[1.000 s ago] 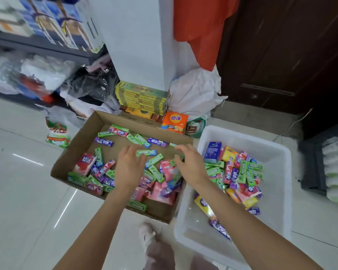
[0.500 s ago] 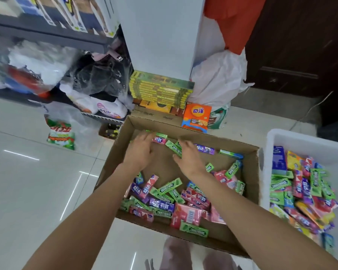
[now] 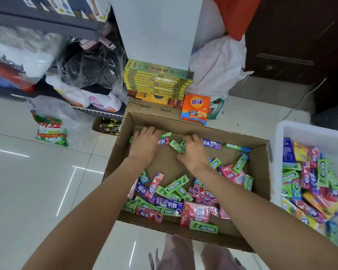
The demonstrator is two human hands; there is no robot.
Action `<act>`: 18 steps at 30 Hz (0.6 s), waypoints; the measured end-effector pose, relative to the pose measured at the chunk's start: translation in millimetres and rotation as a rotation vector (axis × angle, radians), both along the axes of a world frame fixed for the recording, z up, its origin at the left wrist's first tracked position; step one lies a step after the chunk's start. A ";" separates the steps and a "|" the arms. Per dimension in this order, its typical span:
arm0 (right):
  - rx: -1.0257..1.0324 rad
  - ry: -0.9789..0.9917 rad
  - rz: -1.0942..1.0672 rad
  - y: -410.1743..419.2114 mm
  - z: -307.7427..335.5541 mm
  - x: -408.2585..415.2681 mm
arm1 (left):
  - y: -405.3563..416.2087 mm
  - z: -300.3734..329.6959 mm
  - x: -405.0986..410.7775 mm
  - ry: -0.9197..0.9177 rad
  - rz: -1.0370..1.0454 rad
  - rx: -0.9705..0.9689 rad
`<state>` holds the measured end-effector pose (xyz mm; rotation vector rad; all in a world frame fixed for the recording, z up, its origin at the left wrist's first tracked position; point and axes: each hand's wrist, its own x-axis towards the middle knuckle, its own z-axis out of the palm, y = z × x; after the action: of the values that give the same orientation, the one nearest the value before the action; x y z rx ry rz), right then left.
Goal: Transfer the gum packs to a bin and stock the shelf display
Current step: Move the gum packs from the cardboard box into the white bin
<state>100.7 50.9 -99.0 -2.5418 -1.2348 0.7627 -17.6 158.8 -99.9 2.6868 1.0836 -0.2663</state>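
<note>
Both hands reach to the far side of the cardboard box (image 3: 260, 170); the right hand (image 3: 193, 152) curls round green gum packs (image 3: 177, 146) lying slantwise; the left hand (image 3: 144, 142) lies flat on packs; the white bin (image 3: 279, 152) waits off to the right, nearer the right hand.

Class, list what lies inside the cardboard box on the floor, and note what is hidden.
Inside the cardboard box: loose gum packs, green, pink and purple, heaped at the near side. The left hand and right hand reach along the far wall, covering whatever packs lie beneath them.
</note>
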 end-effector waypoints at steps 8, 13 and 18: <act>0.118 0.115 -0.114 -32.2 25.1 7.6 | -36.0 15.7 -6.5 -0.395 0.311 -0.255; 0.232 0.139 -0.140 -63.8 54.7 26.7 | -76.8 44.3 14.5 -0.522 0.411 -0.321; 0.345 0.149 -0.183 -106.5 82.5 64.3 | -124.9 76.2 57.1 -0.559 0.368 -0.259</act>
<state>165.1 -55.6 -16.5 -2.2351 -0.9735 0.6236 39.5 33.9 -23.7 2.0862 1.2175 0.3638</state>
